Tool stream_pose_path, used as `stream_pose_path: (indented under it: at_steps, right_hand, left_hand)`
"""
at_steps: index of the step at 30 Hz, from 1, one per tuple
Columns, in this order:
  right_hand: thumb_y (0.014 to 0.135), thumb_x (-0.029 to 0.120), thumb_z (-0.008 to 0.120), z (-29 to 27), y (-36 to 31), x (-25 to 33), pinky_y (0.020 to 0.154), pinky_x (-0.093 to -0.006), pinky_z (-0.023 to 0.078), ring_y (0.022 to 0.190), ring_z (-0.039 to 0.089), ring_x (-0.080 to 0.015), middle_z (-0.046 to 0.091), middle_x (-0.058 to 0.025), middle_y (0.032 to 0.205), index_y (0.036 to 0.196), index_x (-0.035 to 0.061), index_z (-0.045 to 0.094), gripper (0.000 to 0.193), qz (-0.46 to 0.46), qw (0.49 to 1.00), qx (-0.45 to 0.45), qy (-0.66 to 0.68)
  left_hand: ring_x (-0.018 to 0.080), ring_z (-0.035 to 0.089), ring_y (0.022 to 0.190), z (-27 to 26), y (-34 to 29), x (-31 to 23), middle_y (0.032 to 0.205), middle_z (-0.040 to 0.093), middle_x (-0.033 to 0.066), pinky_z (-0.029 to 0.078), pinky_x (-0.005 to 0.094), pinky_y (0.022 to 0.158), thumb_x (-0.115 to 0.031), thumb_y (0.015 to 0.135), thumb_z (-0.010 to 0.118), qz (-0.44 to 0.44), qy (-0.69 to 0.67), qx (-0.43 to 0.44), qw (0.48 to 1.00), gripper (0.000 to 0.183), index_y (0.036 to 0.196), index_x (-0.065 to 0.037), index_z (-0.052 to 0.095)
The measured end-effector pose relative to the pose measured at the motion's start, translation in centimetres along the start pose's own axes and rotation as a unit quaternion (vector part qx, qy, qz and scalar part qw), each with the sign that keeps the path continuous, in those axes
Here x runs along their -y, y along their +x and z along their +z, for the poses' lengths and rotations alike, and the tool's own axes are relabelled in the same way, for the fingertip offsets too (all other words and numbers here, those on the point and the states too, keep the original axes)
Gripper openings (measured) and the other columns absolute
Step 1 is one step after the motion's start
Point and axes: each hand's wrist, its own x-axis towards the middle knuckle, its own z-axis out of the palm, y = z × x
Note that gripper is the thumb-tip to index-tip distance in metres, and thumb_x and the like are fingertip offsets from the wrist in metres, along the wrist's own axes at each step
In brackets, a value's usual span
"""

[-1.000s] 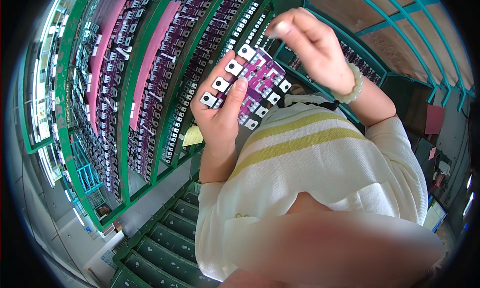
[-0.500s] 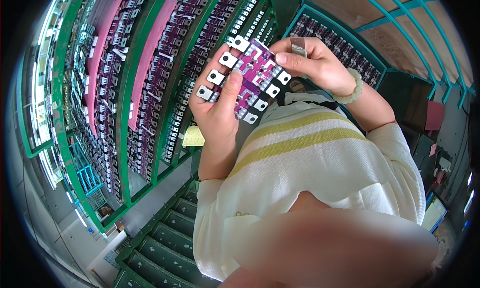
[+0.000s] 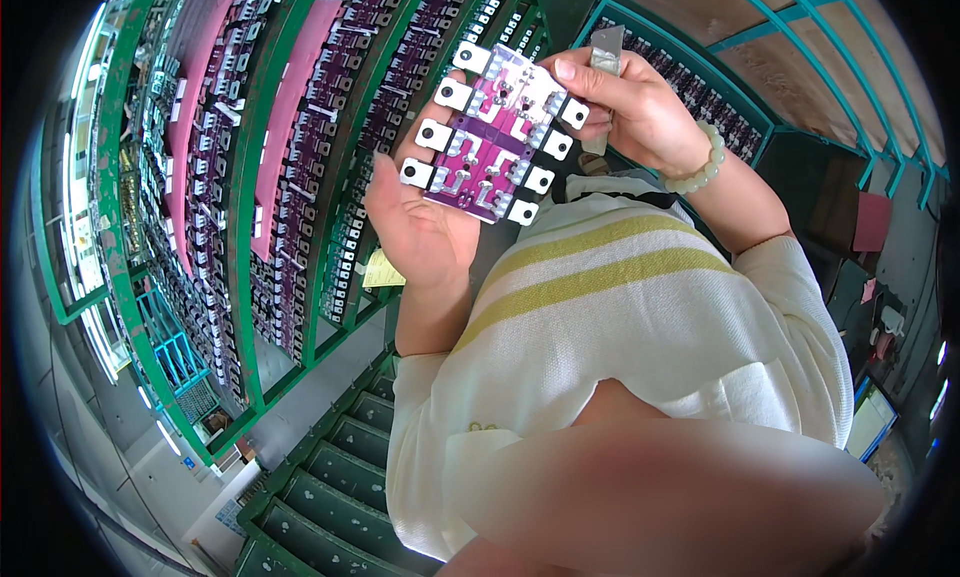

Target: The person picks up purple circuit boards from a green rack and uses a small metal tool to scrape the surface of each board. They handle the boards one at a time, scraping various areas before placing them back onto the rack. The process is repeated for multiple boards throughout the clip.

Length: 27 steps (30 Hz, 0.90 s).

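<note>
A purple plastic electrical part (image 3: pixel 480 142) with white metal tabs along both long sides, each with a dark round hole, is tilted face up between my hands. My left hand (image 3: pixel 425 227) supports it from beneath: its thumb stands off the part, and its other fingers are mostly hidden behind. My right hand (image 3: pixel 640 107) is closed at the upper right corner, its thumb tip beside the part's edge. A flat grey strip (image 3: pixel 606 49) sticks up from between its fingers, with its lower end showing below them. I cannot make out the strip's kind.
At the left, a green metal rack (image 3: pixel 245 192) holds dense rows of similar purple parts, with pink strips (image 3: pixel 300 107) between some. A yellow paper note (image 3: pixel 383 270) hangs at its lower edge. A teal-framed tray (image 3: pixel 690 102) of more parts lies beyond my right hand. Green slats (image 3: pixel 340 487) lie below left.
My left thumb has lifted off the part's face and moved left. The part has turned slightly and shows more of its face. The grey strip in my right hand has swung more upright.
</note>
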Motion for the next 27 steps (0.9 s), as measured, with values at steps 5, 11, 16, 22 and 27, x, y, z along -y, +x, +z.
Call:
stream_pose_path:
  at_steps: [5,11,16,22,27]
  right_hand:
    - [0.093,0.030,0.061,-0.3,0.9,1.0,0.048,-0.0163,0.028,0.054,0.037,0.0008,0.056,0.0072,0.070,0.083,0.0096,0.065,0.023,-0.011,1.000,-0.011,-0.010]
    - [0.093,0.029,0.059,-0.3,1.0,1.3,0.048,-0.0157,0.030,0.056,0.041,0.0014,0.057,0.0069,0.069,0.088,0.0085,0.066,0.023,-0.033,0.999,-0.015,-0.018]
    - [0.094,0.028,0.058,-0.5,1.0,0.9,0.049,-0.0166,0.030,0.057,0.041,0.0001,0.061,0.0047,0.074,0.102,0.0039,0.068,0.027,-0.086,0.996,0.002,-0.021]
    - [0.097,0.025,0.053,-0.9,0.3,1.9,0.069,-0.0221,0.049,0.081,0.061,-0.0082,0.067,-0.0060,0.096,0.111,-0.0013,0.062,0.031,-0.124,0.983,0.057,-0.123]
    - [0.097,0.023,0.052,-0.5,0.1,1.9,0.074,-0.0249,0.047,0.086,0.059,-0.0105,0.064,-0.0067,0.095,0.110,-0.0032,0.063,0.031,-0.193,0.953,0.054,-0.229]
  left_hand:
    - [0.0285,0.047,0.122,-0.2,0.0,0.8,0.134,0.045,0.0194,0.037,0.0480,0.103,-0.026,0.097,0.036,-0.048,-0.087,0.036,0.994,0.045,0.128,0.007,0.040]
    - [0.0277,0.047,0.123,-0.1,0.0,1.2,0.133,0.046,0.0180,0.037,0.0490,0.103,-0.021,0.096,0.037,-0.041,-0.043,0.063,0.996,0.044,0.130,0.005,0.038]
    - [0.0313,0.042,0.128,-0.4,-0.1,1.3,0.141,0.038,0.0175,0.037,0.0511,0.104,-0.022,0.096,0.036,-0.031,-0.013,0.035,0.999,0.040,0.126,0.004,0.045]
    - [0.0335,0.043,0.127,-1.7,0.0,1.6,0.138,0.041,0.0185,0.036,0.0514,0.105,-0.020,0.093,0.038,-0.005,-0.034,0.069,0.997,0.039,0.121,0.005,0.050]
    - [0.0350,0.047,0.122,-2.9,0.4,2.2,0.130,0.047,0.0235,0.037,0.0502,0.104,-0.021,0.091,0.040,0.056,-0.014,0.094,0.994,0.043,0.117,0.012,0.052]
